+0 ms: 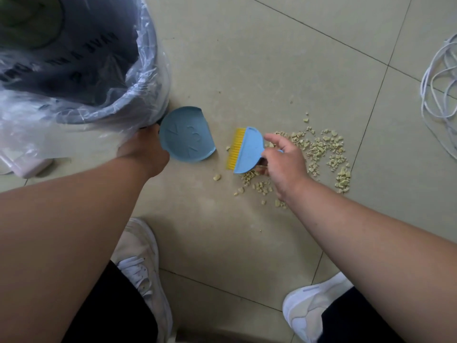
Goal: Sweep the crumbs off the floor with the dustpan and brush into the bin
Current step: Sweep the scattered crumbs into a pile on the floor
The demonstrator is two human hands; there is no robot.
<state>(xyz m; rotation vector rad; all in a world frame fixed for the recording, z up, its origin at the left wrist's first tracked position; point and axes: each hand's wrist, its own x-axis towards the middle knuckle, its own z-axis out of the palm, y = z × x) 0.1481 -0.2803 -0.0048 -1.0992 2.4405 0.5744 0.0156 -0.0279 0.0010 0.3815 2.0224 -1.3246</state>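
Note:
A small blue dustpan (186, 134) rests on the tiled floor beside the bin, its open edge facing right. My left hand (146, 154) grips its handle end. A blue brush with yellow bristles (247, 151) sits just right of the pan, bristles pointing left. My right hand (284, 162) holds the brush by its handle. Pale yellow crumbs (324, 149) lie scattered on the floor under and right of that hand; a few loose bits lie near the bristles. The grey bin (148, 45), lined with a clear plastic bag, stands at the upper left.
A coil of white cable (437, 90) lies on the floor at the right edge. My two white shoes (141, 258) (311, 310) stand at the bottom of the view. A pale pink object (32, 167) pokes out under the bin bag at left.

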